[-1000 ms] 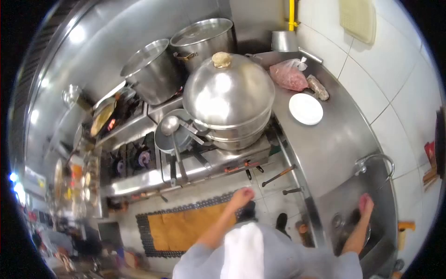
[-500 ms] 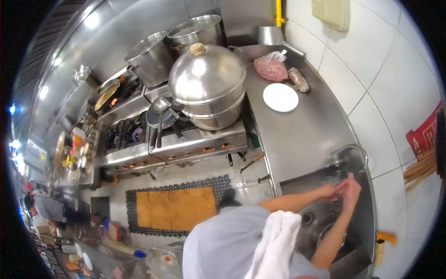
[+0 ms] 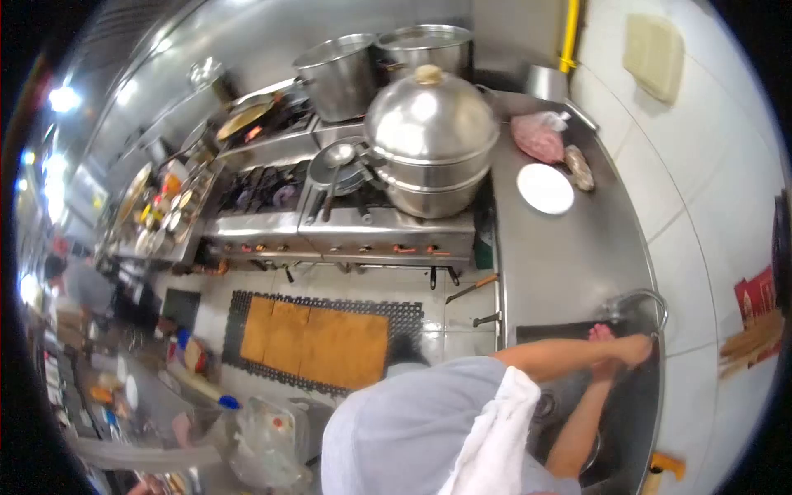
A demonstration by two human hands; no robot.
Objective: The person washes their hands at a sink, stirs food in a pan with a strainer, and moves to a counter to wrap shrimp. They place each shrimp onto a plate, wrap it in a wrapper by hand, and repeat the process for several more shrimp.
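Observation:
My left hand [image 3: 635,351] is over the metal sink at the right, right by the curved end of the faucet [image 3: 656,305]; its fingers are blurred and mostly hidden. Its forearm crosses over my right hand [image 3: 601,332], whose fingertips show past the left wrist, stretched out with nothing visible in them. The sink drain [image 3: 544,404] lies below the arms, and a round metal rim is partly hidden beside the right forearm. A white towel [image 3: 487,437] hangs over the shoulder of the grey shirt.
Beside the sink, the steel counter [image 3: 569,256] bears a white plate [image 3: 545,189] and a bag of pink meat [image 3: 538,138]. A large domed steamer [image 3: 431,124] stands on the stove. A mat [image 3: 313,342] covers the floor; another person [image 3: 87,289] is at far left.
The hands were together under the faucet; now my left hand reaches further right across my right hand. The camera view has shifted, moving the counter and stove rightward in it.

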